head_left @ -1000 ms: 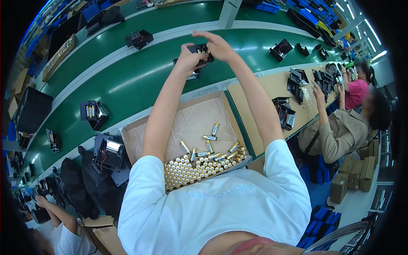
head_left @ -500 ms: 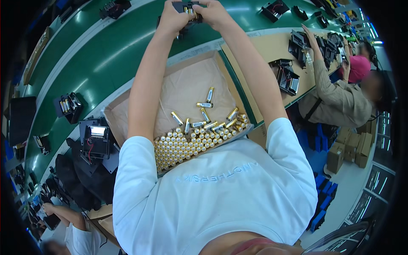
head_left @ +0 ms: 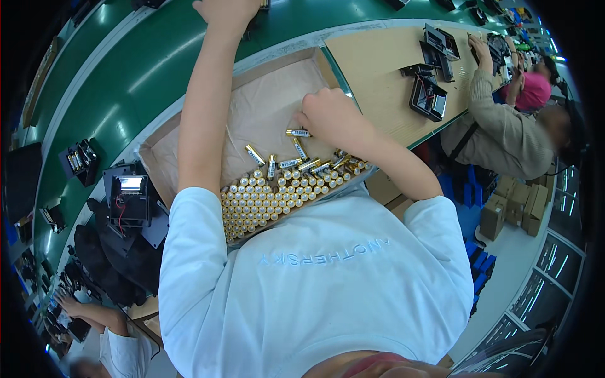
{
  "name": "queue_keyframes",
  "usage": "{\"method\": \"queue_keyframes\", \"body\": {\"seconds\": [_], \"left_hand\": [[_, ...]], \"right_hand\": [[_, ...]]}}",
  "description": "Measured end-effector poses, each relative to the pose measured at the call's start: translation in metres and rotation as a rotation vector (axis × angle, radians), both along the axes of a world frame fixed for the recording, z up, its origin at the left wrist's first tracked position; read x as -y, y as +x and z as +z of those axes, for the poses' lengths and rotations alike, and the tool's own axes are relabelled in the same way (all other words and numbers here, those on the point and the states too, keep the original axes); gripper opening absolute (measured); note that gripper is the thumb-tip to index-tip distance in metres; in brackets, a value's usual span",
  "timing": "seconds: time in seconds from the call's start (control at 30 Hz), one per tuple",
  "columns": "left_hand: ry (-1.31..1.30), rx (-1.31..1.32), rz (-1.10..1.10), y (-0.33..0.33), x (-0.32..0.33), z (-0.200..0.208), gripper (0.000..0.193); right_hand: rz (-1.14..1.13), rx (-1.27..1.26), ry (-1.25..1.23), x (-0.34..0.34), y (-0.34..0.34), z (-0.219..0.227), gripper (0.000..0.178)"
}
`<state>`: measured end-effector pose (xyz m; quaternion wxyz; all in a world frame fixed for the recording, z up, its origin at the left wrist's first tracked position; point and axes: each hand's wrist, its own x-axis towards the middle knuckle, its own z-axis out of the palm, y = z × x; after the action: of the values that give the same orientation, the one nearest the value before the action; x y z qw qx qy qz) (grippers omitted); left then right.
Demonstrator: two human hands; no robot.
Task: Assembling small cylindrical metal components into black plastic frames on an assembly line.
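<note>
My left hand (head_left: 232, 9) reaches over the green conveyor at the top edge, where its fingers are mostly cut off. Beside it a bit of a black battery holder (head_left: 264, 4) with a battery shows. Over the cardboard box (head_left: 165, 132), my right hand (head_left: 331, 116) is closed with its fingers curled down; what is in them is hidden. Just below its fingertips lies a loose gold-and-black battery (head_left: 298, 133). More loose batteries (head_left: 254, 155) lie scattered on the brown paper, and packed rows of upright batteries (head_left: 265, 205) fill the box's near side.
Black device housings (head_left: 430, 94) sit on the tan table at right, beside a co-worker (head_left: 504, 135). A device with red wires (head_left: 131, 198) stands left of the box, and a battery-filled holder (head_left: 80, 157) rests on the conveyor (head_left: 161, 69). Another person (head_left: 120, 349) works at lower left.
My right hand has left the black battery holder and come back to the box, covering the spot where a loose battery lay. My left hand has shifted up and left.
</note>
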<state>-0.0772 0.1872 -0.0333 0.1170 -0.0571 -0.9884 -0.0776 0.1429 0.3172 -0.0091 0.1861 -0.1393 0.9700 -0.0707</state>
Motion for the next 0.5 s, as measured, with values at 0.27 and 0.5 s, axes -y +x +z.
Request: {"method": "queue_keyframes", "body": {"seconds": [0.27, 0.5], "left_hand": [[0.023, 0.069, -0.017, 0.010, 0.003, 0.019, 0.033], [0.043, 0.114, -0.058, 0.013, -0.001, 0.035, 0.035]], "right_hand": [[0.077, -0.120, -0.067, 0.003, 0.015, 0.001, 0.024], [0.414, -0.114, 0.066, -0.005, 0.014, -0.006, 0.028]]}}
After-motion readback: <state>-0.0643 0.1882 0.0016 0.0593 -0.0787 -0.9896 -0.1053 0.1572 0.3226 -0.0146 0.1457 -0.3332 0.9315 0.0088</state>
